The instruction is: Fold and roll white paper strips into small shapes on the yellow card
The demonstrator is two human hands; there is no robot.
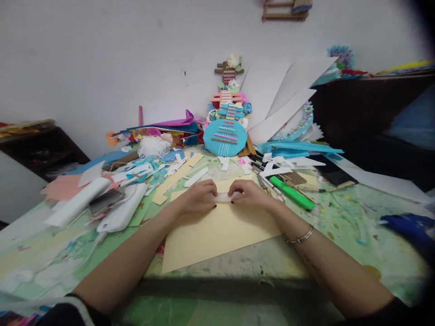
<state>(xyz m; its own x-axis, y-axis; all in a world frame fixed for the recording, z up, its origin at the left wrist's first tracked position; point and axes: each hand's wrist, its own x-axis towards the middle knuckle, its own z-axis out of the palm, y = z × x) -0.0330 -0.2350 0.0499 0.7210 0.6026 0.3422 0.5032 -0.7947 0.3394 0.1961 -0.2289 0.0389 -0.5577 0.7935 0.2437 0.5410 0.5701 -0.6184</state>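
Between my two hands lies a small white strip, perhaps rolled or folded paper, above a cream sheet of paper. My left hand is closed on the strip's left end, thumb below and fingers curled over. At the other end, my right hand pinches it the same way and has a silver bangle at the wrist. The cream sheet rests at an angle near the table's front edge, under both hands. Parts of the strip are hidden by my fingers.
A blue paper lute-like model leans at the back. Right of my hands lie a green tube, pens and a black phone. Left are a white power strip, another phone, and paper scraps.
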